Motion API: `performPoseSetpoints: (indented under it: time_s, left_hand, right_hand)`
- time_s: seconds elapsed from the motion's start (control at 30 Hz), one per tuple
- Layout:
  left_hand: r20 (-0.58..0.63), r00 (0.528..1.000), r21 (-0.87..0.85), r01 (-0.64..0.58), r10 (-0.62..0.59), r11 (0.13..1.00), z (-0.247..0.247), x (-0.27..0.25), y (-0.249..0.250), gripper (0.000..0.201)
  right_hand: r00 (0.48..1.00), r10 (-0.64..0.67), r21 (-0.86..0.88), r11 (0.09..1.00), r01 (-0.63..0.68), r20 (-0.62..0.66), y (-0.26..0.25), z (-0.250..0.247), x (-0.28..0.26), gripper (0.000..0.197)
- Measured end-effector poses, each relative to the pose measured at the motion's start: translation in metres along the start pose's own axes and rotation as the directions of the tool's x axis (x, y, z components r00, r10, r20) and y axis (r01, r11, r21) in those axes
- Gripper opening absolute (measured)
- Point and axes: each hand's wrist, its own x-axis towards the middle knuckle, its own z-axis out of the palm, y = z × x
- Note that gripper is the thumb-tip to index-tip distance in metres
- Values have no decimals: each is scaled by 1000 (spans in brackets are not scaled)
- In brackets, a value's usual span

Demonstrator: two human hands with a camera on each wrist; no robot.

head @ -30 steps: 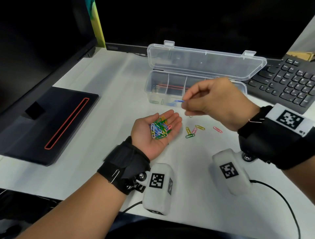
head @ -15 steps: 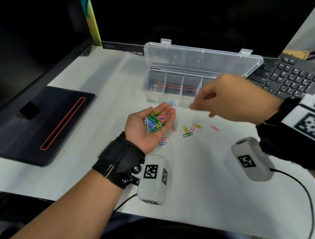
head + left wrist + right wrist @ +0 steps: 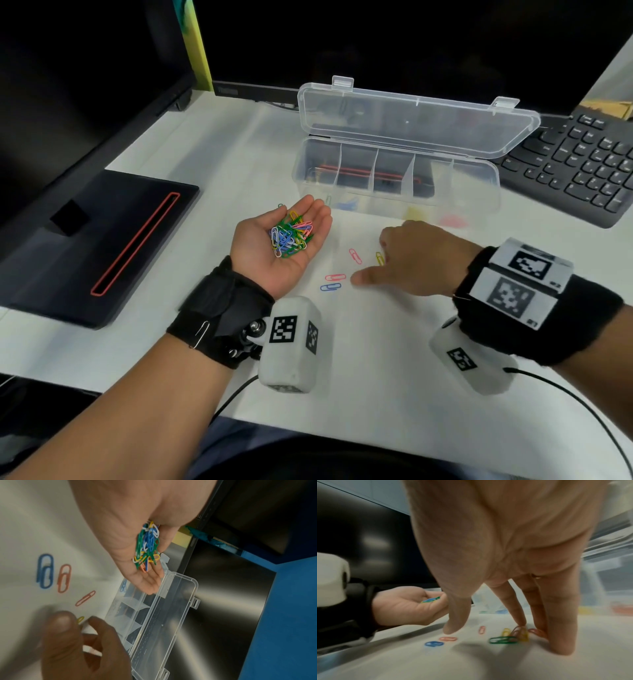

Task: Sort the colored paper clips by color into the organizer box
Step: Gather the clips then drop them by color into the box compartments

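The left hand (image 3: 274,246) is cupping a clip pile (image 3: 290,236) (fingers relaxed); the right hand (image 3: 411,260) is touching table clips (image 3: 513,635), fingers straight.

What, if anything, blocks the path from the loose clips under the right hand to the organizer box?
Nothing visible does. The right hand is over the loose coloured paper clips on the white table; bare tabletop leads to the clear plastic organizer box, whose lid stands open.
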Motion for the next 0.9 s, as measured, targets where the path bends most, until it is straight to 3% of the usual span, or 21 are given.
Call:
performPoseSetpoints:
  time_s: [0.2, 0.37, 0.5, 0.77, 0.9]
  left_hand:
    - [-9, 1000, -7, -9, 9, 1000, -5, -5, 6, 37]
    - [-11, 1000, -12, -11, 10, 1000, -8, -5, 7, 36]
    - [-17, 999, -27, -30, 30, 999, -11, -6, 13, 36]
    - [-48, 998, -13, -36, 35, 999, -17, -16, 16, 34]
    - [-66, 998, 6, -21, 22, 1000, -17, -19, 11, 34]
  right_hand:
    - [987, -162, -139, 977, 161, 1, -34, 13, 5, 48]
    - [961, -261, 12, 965, 263, -91, -37, 14, 13, 34]
    - [938, -336, -9, 942, 336, -80, -36, 12, 12, 19]
    - [953, -279, -52, 960, 275, -116, -33, 12, 11, 7]
    - [972, -135, 255, 950, 183, -192, -16, -5, 16, 6]
